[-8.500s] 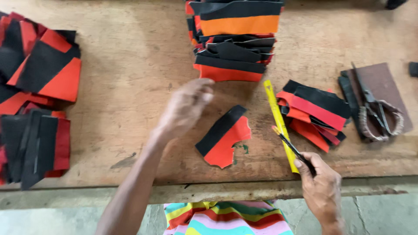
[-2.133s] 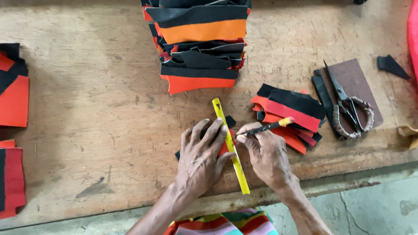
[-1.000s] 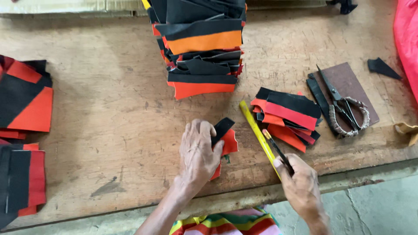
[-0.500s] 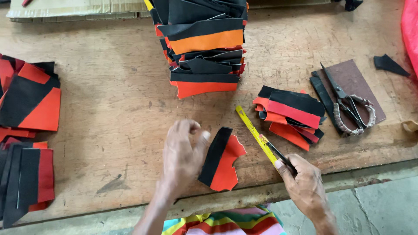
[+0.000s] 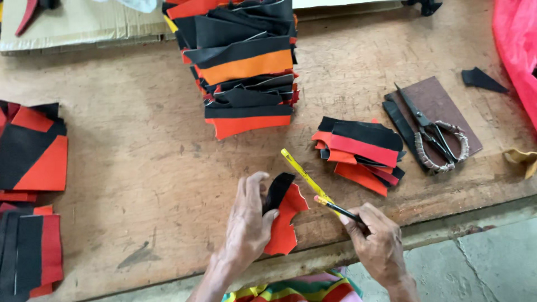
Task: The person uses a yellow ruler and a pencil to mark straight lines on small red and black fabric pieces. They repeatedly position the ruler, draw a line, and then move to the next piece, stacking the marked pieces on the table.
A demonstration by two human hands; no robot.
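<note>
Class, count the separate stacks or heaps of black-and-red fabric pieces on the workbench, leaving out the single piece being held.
3: a tall stack at top centre, a small heap beside the scissors, and stacks at the left edge, partly cropped.

We see soft, even daylight with faint shadows under the fabric stack; everything stays sharp, with no glare and slight bending at the edges.

On the table, a tall stack stands at the far middle. Right of it lies a small pile, then scissors on a mat. More piles sit at the left edge. The cut piece lies at the near edge, ruler just right.
</note>
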